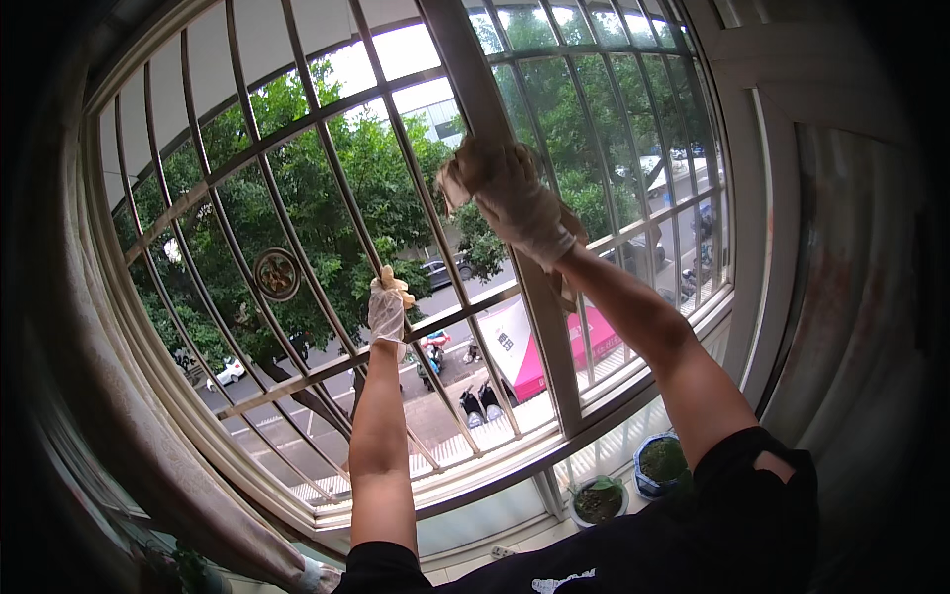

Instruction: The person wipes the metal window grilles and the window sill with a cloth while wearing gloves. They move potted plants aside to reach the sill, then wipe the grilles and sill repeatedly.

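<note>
My left hand (pixel 389 304), in a thin pale glove, is closed around an upright metal bar (pixel 343 194) of the window grille. In a similar glove, my right hand (pixel 519 200) holds a brownish cloth (pixel 469 167) against the upright frame (pixel 545 341) of the sliding window. Part of the cloth hangs down behind my right wrist. The window glass (pixel 594 134) lies to the right of that frame, with grille bars beyond it. A round ornament (pixel 277 274) sits on the grille, left of my left hand.
Two potted plants, one in a round pot (pixel 598 501) and one in a blue-and-white pot (pixel 660 465), stand below the window. A patterned curtain (pixel 141 401) hangs at left. Outside are trees (pixel 245 185), a street with vehicles and a pink-and-white canopy (pixel 519 356).
</note>
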`<move>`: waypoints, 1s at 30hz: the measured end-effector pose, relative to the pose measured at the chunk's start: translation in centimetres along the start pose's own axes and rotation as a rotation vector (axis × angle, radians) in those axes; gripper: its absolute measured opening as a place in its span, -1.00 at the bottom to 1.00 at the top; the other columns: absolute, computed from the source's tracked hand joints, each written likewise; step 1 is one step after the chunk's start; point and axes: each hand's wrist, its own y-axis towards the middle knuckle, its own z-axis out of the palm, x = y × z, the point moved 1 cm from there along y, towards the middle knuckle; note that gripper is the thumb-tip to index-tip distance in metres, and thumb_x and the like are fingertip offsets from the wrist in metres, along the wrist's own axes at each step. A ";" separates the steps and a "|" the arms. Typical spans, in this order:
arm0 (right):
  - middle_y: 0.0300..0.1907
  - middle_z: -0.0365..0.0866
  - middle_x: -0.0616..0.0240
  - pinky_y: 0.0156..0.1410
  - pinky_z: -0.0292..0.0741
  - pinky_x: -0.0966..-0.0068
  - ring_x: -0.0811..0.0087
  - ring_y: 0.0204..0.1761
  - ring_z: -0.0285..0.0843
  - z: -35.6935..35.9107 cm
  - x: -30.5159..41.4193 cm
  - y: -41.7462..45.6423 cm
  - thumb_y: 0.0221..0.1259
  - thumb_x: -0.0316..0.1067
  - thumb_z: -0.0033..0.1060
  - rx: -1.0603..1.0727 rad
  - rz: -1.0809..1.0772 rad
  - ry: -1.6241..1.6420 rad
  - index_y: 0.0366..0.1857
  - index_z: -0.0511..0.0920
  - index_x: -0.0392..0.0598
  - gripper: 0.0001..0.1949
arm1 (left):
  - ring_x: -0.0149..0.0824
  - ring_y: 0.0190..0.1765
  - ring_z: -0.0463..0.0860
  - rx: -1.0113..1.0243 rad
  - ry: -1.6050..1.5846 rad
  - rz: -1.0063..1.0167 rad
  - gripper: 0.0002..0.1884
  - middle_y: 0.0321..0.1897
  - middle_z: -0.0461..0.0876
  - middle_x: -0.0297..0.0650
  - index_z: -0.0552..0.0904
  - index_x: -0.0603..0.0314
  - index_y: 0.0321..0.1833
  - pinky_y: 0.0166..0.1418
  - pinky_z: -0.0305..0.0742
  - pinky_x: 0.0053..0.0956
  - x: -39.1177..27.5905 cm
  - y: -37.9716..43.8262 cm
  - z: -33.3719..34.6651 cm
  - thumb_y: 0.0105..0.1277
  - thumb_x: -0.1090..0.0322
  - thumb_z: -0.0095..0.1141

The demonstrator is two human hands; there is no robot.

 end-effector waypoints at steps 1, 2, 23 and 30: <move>0.23 0.37 -0.18 0.51 0.33 -0.02 -0.19 0.33 0.33 0.6 -1.1 1.5 0.39 -0.17 0.08 -0.036 0.006 -0.046 0.42 0.35 0.42 -0.49 | -0.36 -0.64 0.50 -0.018 -0.020 -0.001 -0.35 -0.71 0.54 -0.25 0.55 0.20 -0.39 -0.54 0.36 -0.51 -0.1 0.1 0.5 0.44 -0.36 -0.03; 0.25 0.36 -0.17 0.48 0.39 0.00 -0.17 0.34 0.33 2.2 -1.5 2.6 0.41 -0.16 0.08 -0.071 0.018 -0.063 0.42 0.35 0.43 -0.50 | -0.37 -0.64 0.51 0.023 -0.042 -0.022 -0.38 -0.68 0.56 -0.25 0.56 0.19 -0.35 -0.54 0.37 -0.51 0.2 0.0 -0.5 0.45 -0.33 -0.02; -0.04 0.56 0.10 -0.14 0.65 0.26 0.20 -0.15 0.59 -1.0 5.0 -21.4 0.24 -0.44 0.25 0.216 0.110 0.402 0.05 0.49 -0.13 -0.69 | -0.36 -0.16 0.72 -0.084 0.066 0.165 -0.65 -0.15 0.72 -0.21 0.52 0.13 0.18 -0.06 0.59 -0.52 1.0 -2.0 -0.6 0.53 0.06 0.05; 0.14 0.59 0.12 0.23 0.59 0.44 0.20 0.07 0.65 -0.8 4.2 -29.6 0.41 -0.47 0.02 0.089 0.195 0.754 0.37 0.34 -0.11 -0.55 | -0.37 -0.03 0.67 -0.095 0.125 0.125 -0.64 0.00 0.62 -0.25 0.44 0.16 0.34 0.06 0.58 -0.50 1.4 -4.0 -0.8 0.54 0.27 -0.04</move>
